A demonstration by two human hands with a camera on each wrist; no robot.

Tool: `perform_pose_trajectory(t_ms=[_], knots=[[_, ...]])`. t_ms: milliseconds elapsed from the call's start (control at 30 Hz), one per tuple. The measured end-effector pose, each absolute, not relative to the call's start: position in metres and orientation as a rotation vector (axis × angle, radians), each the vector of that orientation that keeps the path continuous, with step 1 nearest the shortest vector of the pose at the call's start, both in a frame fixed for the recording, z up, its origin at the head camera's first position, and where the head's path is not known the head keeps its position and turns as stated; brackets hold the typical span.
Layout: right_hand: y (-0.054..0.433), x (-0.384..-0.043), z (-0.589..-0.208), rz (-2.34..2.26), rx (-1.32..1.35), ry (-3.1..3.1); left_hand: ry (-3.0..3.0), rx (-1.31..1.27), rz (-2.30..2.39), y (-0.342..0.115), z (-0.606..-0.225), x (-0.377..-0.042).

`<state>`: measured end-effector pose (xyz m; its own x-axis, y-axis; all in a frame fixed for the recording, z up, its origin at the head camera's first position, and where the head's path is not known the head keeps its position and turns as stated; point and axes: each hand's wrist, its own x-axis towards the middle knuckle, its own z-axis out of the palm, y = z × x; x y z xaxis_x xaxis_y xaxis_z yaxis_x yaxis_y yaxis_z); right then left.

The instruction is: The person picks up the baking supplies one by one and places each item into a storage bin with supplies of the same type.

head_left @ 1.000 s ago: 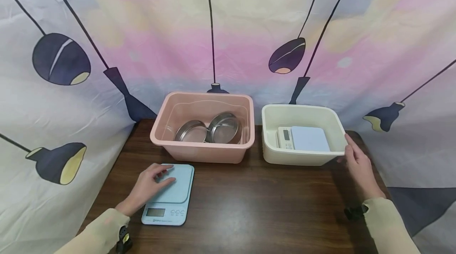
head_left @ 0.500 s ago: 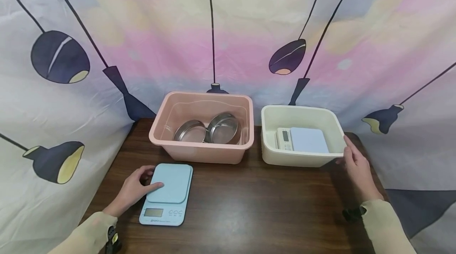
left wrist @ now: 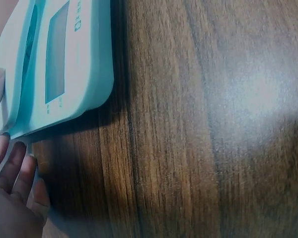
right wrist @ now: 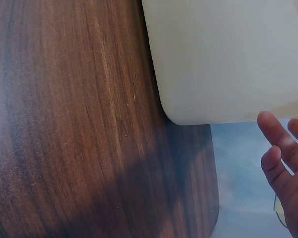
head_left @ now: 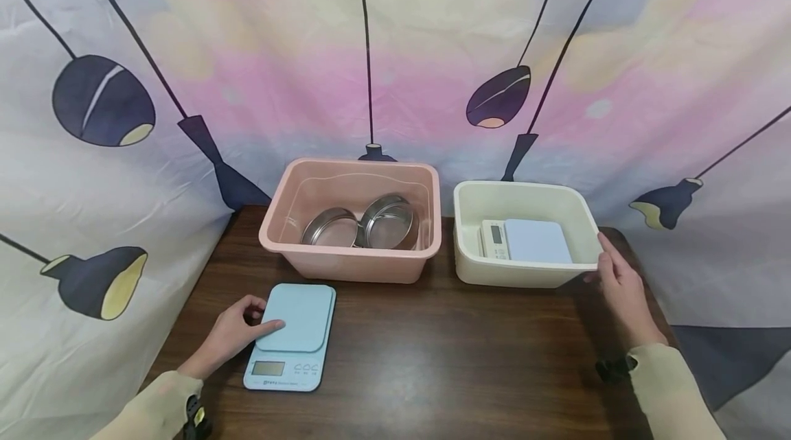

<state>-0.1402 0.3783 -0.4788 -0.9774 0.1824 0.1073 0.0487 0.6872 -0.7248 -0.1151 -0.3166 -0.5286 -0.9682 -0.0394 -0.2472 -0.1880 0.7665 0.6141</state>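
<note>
My left hand (head_left: 231, 333) is at the left edge of a pale blue digital kitchen scale (head_left: 303, 320) on the table. Its thumb lies on the weighing plate while the other fingers curl at the side, pinching the scale. In the left wrist view, those fingertips (left wrist: 20, 148) meet the edge of the scale (left wrist: 84, 69) near its display. On the right, my right hand (head_left: 623, 289) touches the right end of a cream plastic bin (head_left: 525, 275) with relaxed fingers. Inside that bin lies a second scale, a white one with a pale lilac plate (head_left: 537, 241).
A pink plastic basin (head_left: 355, 265) stands left of the cream bin and holds round metal sieves (head_left: 388, 224). Both containers are at the back of the dark wooden table (head_left: 445, 357), before a patterned cloth (head_left: 408, 49).
My left hand has moved left from above the weighing plate to the scale's left edge, where it now grips. The right hand stays at the cream bin.
</note>
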Motion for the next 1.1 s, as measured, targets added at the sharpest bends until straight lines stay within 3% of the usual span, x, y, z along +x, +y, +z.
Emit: perform_pose_trajectory(t_ms=[833,1100], knots=[[0.377,-0.141,-0.481,1.170,-0.195,-2.723,2.554,-0.039,1.011,-0.333,-0.514,-0.102],[0.378,-0.141,-0.479,1.168,-0.201,-2.723,2.272,0.110,1.228,-0.339,-0.506,-0.102]])
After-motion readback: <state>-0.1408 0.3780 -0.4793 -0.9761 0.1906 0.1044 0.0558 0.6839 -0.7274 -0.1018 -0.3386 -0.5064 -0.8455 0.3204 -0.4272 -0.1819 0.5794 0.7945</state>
